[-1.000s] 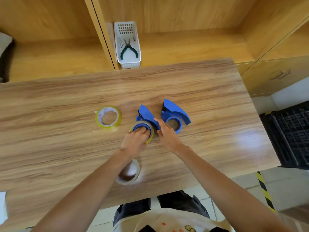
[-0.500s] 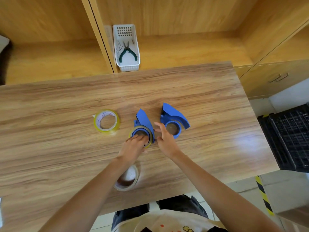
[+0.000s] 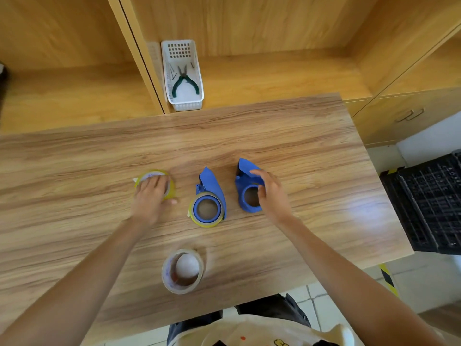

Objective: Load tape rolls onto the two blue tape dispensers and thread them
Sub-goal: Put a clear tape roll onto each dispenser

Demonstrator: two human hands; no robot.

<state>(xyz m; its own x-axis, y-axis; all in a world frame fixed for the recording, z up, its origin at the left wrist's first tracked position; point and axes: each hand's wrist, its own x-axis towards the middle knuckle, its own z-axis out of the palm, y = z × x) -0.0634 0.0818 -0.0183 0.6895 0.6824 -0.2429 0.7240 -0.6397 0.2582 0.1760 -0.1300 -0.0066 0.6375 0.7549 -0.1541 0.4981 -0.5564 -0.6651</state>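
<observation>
While fingers (image 3: 159, 182) cover yellow roll (image 3: 169, 189), dispenser (image 3: 209, 196) sits apart.

Bright, even daylight. Broad white glare on the tabletop (image 3: 359, 211) toward 3 o'clock. Soft, faint shadows beneath the forearms. Strong wide-angle bowing at the edges, shelf lines curved. Slight motion blur on the left hand (image 3: 152, 193) and right hand (image 3: 270, 193).

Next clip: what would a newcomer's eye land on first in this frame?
The two blue dispensers at the table's centre: the left dispenser already carries a yellow roll, while the right dispenser has an empty hub, with the right hand over it. Further left, the left hand covers a loose yellow tape roll; a pale tape roll lies nearer the person.
</observation>
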